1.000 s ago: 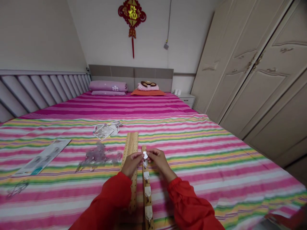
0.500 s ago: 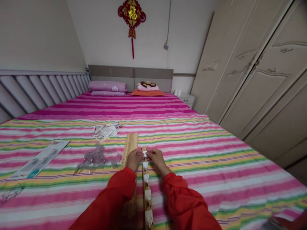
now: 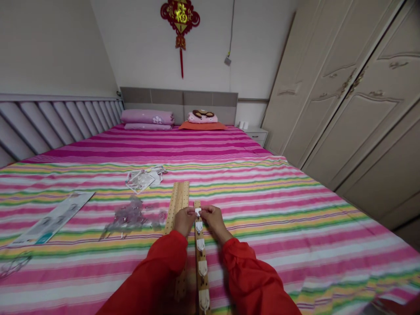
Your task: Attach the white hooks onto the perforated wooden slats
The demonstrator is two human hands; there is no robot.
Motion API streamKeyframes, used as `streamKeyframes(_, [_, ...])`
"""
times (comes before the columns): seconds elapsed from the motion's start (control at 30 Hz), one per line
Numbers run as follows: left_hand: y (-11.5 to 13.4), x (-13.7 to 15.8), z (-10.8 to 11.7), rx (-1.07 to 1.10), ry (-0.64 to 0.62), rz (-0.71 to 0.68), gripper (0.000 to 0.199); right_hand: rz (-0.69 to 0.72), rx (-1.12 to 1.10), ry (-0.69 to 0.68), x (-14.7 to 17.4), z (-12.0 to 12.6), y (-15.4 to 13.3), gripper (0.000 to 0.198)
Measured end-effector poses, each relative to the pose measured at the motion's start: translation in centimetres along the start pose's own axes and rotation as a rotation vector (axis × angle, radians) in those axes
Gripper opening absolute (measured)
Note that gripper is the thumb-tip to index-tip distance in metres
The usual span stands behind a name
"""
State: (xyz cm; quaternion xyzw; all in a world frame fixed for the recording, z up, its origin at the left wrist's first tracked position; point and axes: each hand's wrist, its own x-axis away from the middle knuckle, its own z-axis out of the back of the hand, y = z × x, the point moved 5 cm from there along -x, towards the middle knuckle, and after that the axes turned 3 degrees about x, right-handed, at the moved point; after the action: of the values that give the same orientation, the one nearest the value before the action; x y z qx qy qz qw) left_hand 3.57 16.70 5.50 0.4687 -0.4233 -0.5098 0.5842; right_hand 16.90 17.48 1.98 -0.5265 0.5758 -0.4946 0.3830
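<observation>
A narrow wooden strip (image 3: 197,204) with holes lies lengthwise before me, bearing a row of several white hooks (image 3: 201,245). At its far end, my left hand (image 3: 184,219) and my right hand (image 3: 211,218) pinch the topmost white hook (image 3: 197,211) from either side. The fingers of both hands are closed, and the fingertips partly cover that hook. Just left of the strip are more perforated wooden strips (image 3: 177,201), side by side, partly hidden by my left hand and sleeve.
Left of the strips lie clear plastic bags with small metal parts (image 3: 129,215). Behind them sits a pile of opened packaging (image 3: 144,178). A long package card (image 3: 57,218) and a thin wire-like bundle (image 3: 15,264) lie farther left. All rest on the striped bedspread (image 3: 278,210).
Both hands stay at the far hook, with the fingertips shifted slightly on it. The view has tilted a little; nothing else has visibly moved.
</observation>
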Motion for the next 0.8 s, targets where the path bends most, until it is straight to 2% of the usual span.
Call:
streamKeyframes(0.3, [-0.3, -0.1, -0.2, -0.043, 0.015, 0.006, 0.011, 0.015, 0.016, 0.018, -0.2, 0.2, 1.0, 0.02])
streamKeyframes(0.57, [-0.2, -0.5, -0.3, -0.238, 0.022, -0.105, 0.017, 0.047, 0.042, 0.044, -0.7, 0.1, 1.4, 0.016])
streamKeyframes(0.67, [-0.5, -0.7, -0.8, -0.358, -0.004, -0.176, 0.018, 0.046, 0.032, 0.034, -0.8, 0.1, 1.8, 0.018])
streamKeyframes(0.8, [-0.6, -0.7, -1.4, -0.622, -0.055, -0.222, 0.017, 0.021, -0.007, 0.031, -0.8, 0.0, 2.0, 0.027])
